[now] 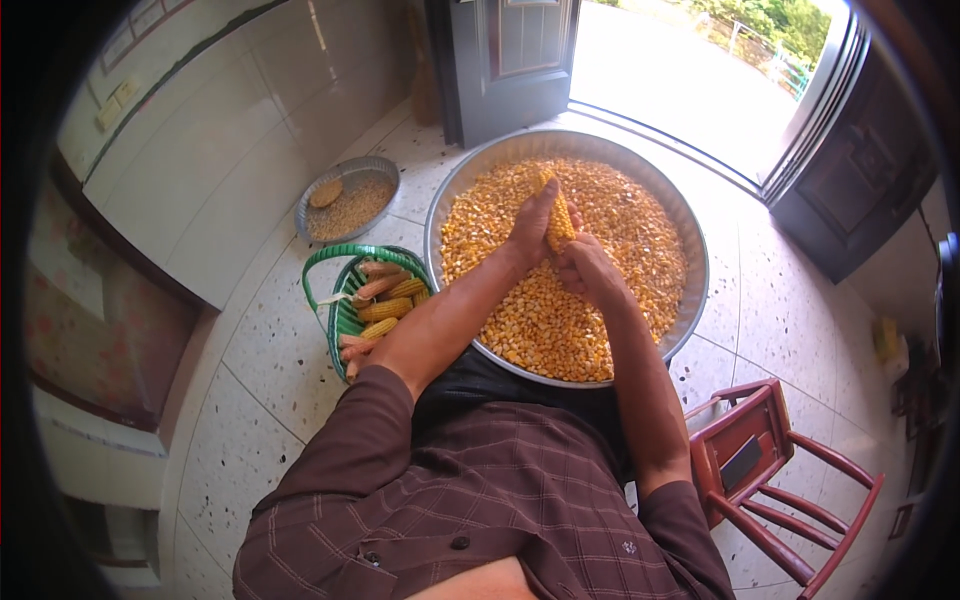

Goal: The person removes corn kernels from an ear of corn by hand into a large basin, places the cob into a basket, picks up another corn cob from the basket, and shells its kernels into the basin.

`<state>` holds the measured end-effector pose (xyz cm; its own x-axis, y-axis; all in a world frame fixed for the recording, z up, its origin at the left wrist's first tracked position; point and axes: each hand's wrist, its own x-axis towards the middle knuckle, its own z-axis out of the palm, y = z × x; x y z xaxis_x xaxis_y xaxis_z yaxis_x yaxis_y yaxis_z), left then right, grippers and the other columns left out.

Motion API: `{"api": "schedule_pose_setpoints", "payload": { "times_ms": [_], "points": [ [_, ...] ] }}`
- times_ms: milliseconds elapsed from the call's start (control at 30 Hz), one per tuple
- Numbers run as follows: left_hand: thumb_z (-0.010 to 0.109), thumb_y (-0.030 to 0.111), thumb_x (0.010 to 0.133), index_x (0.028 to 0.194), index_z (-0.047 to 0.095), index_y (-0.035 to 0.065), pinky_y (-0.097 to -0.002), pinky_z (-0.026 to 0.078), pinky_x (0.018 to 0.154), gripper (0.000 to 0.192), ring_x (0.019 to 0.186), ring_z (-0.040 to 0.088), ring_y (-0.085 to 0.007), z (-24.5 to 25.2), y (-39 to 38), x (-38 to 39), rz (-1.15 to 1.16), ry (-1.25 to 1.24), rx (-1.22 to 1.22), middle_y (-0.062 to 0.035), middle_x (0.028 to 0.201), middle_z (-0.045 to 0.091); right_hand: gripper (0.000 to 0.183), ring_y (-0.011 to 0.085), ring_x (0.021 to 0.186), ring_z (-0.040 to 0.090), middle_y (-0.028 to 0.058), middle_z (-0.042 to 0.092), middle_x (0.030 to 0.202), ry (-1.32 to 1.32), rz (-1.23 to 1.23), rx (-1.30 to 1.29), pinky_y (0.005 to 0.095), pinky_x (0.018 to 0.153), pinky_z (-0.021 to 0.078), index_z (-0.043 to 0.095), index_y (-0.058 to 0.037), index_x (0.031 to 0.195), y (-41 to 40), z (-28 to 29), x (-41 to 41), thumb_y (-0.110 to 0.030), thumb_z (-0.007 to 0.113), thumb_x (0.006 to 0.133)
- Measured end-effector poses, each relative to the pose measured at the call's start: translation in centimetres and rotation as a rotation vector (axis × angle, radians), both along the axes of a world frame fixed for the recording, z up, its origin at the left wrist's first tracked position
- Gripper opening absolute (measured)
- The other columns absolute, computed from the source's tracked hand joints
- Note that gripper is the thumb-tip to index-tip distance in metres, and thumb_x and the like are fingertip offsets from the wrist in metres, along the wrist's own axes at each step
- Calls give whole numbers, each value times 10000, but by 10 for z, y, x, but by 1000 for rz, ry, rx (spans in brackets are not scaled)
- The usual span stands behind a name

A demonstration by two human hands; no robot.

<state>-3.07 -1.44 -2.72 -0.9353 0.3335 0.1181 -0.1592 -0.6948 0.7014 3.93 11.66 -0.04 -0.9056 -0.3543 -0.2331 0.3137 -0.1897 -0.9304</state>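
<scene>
Over a wide metal basin of loose yellow corn kernels, both my hands are on one ear of corn. My left hand is wrapped around its middle, thumb pointing up along it. Against the near end, my right hand has its fingers curled and touches the ear. The ear still bears rows of yellow kernels where I can see it; my fingers hide the rest. Beside my left forearm is a green woven basket holding yellow ears and bare pinkish cobs.
A smaller metal pan with pale grain and a round tan piece is on the floor near the left wall. To my right, a red wooden stool or chair lies tipped over. Ahead, a dark door stands open onto bright ground.
</scene>
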Motion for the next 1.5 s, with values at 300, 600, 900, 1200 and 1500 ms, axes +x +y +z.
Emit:
{"api": "schedule_pose_setpoints", "payload": {
  "times_ms": [300,600,900,1200,1500],
  "points": [
    [594,475,956,975,533,58,-338,564,658,421,741,626,-189,3,-1,2,27,-43,8,-81,812,595,297,68,485,439,19,527,736,-106,-41,52,200,355,310,422,-73,1203,-3,14,2,-180,436,926],
    [615,489,938,912,558,63,-333,565,607,431,695,636,-186,3,1,1,-18,27,-30,-81,771,603,199,81,477,430,34,532,741,-85,25,-8,221,355,310,441,-50,1076,5,-4,-8,-139,423,900],
    [602,448,959,956,521,80,-341,565,617,377,686,626,-187,8,2,5,20,-31,-17,-76,778,598,187,71,467,441,17,524,708,-97,-60,7,207,353,293,472,-65,1036,-3,11,3,-223,494,940],
    [564,470,975,951,562,66,-318,549,647,405,709,618,-168,5,3,4,30,60,-76,-73,795,604,148,75,419,379,8,481,633,-85,81,-17,232,348,269,520,-54,821,6,-2,-8,-172,451,876],
    [543,525,968,917,588,66,-286,519,602,464,679,605,-132,10,1,11,-39,193,-197,-59,785,610,139,96,410,390,48,501,652,-112,-33,32,245,339,278,516,-1,874,3,4,-3,-84,421,815]
  ]
}}
